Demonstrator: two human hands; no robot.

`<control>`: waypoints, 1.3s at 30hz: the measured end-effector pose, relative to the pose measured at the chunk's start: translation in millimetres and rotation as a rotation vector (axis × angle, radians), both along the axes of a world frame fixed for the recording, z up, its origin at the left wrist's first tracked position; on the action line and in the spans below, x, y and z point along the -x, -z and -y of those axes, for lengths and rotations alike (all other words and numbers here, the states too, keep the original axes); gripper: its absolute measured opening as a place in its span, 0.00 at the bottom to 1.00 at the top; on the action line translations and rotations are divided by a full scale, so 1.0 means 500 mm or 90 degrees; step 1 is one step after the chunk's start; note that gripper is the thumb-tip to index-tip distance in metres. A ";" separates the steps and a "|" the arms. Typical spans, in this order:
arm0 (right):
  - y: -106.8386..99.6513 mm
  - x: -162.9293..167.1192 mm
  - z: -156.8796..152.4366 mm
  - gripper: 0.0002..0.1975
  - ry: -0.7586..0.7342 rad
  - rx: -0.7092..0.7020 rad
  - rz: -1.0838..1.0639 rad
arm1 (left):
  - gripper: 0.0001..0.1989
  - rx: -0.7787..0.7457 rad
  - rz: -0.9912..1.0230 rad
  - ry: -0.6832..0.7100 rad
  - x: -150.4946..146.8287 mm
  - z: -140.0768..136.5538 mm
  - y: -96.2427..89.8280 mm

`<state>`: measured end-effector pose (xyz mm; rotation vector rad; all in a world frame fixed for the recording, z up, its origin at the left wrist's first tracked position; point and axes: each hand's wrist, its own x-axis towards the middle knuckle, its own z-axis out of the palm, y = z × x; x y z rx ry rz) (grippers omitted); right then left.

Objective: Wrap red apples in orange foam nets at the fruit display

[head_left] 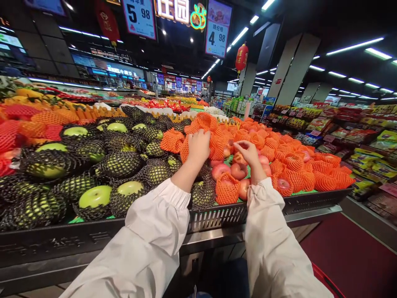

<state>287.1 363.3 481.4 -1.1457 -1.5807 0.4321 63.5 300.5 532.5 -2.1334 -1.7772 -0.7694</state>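
Note:
My left hand (199,145) is closed on an orange foam net (203,121) at the top of the pile; whether a fruit sits inside it is hidden. To its right, my right hand (249,152) hovers over the apples with thumb and fingers curved and a gap between them, and no item shows in it. Below it lie bare red apples (238,170) on green matting. A netted apple (227,188) rests by the front wall of the black crate (217,217). Green apples (95,196) in black foam nets fill the area left of my hands.
More apples in orange nets (285,165) spread to the right. Red and orange netted fruit (18,124) lies at far left. A metal rail (214,236) runs along the stand's front. Shelves of packaged goods (366,157) stand at right. Price signs (218,29) hang overhead.

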 end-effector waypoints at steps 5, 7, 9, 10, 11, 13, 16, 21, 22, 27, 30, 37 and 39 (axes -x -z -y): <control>-0.012 -0.026 0.025 0.30 -0.160 0.002 -0.051 | 0.13 -0.056 0.075 0.222 -0.002 -0.023 0.010; -0.019 -0.019 0.036 0.34 -0.198 -0.053 0.026 | 0.11 -0.042 0.102 0.346 -0.006 -0.032 0.013; -0.022 -0.007 0.042 0.36 -0.223 -0.092 0.105 | 0.09 -0.018 0.122 0.455 -0.008 -0.039 0.015; -0.021 -0.002 0.043 0.36 -0.230 -0.108 0.131 | 0.09 -0.004 0.128 0.493 -0.008 -0.042 0.015; -0.020 0.002 0.042 0.34 -0.232 -0.124 0.147 | 0.08 0.008 0.128 0.515 -0.007 -0.044 0.016; -0.016 0.005 0.037 0.27 -0.206 -0.154 0.154 | 0.07 0.010 0.116 0.519 -0.002 -0.048 0.017; -0.018 0.003 0.033 0.20 -0.086 -0.209 0.144 | 0.14 -0.014 0.047 0.462 0.010 -0.054 0.024; -0.049 0.025 0.068 0.19 -0.009 -0.308 0.103 | 0.17 -0.002 -0.061 0.290 0.024 -0.063 0.036; -0.057 0.035 0.081 0.19 -0.028 -0.314 0.096 | 0.16 -0.005 -0.057 0.273 0.026 -0.065 0.037; -0.088 0.073 0.129 0.22 -0.115 -0.273 0.194 | 0.12 -0.054 0.026 0.290 0.035 -0.083 0.035; -0.095 0.070 0.122 0.26 -0.036 -0.160 0.347 | 0.11 -0.080 0.081 0.325 0.043 -0.092 0.038; -0.091 0.022 0.090 0.25 0.014 -0.201 0.159 | 0.34 -0.080 0.113 0.415 0.038 -0.096 0.060; -0.096 0.001 0.094 0.22 0.021 -0.202 -0.023 | 0.42 -0.073 0.129 0.424 0.038 -0.097 0.062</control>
